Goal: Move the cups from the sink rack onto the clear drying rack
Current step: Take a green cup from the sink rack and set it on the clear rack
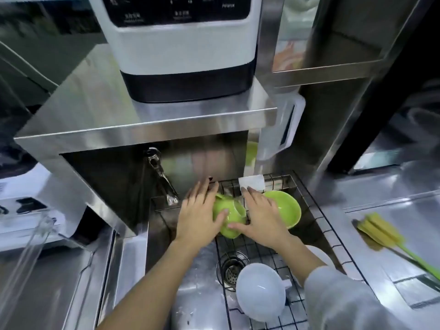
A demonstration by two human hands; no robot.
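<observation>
The fingers (220, 216) of the left hand (197, 217) lie spread and flat against the side of a glossy lime-green rounded plastic cup (229, 216), thumb pressed on its near wall. The right hand (260, 215) also rests with its fingers extended, thumb touching the same cup's lower edge and palm covering the rim of a second glossy lime-green cup (287, 209) just beside it. Neither hand has curled around a cup; both are laid open on them.

Both green cups lie tilted on a black wire grid sink rack (262, 253) that spans the right part of a stainless steel sink (197, 291). Nearer the camera on the same rack sits a pale blue-white translucent cup (260, 291), mouth down and tipped. A round metal drain strainer (229, 270) shows through the wire. A white folded cloth (252, 183) hangs at the rack's far edge.

A chrome tap (162, 177) angles down over the basin from under a brushed steel shelf (142, 125), which carries a white-and-black appliance (181, 55). The clear plastic drying rack (31, 246) stands at the left, well apart from the cups. On the steel surface (392, 270) at the right lies a yellow sponge brush with a green handle (381, 234). The right forearm wears a grey sleeve (345, 303).
</observation>
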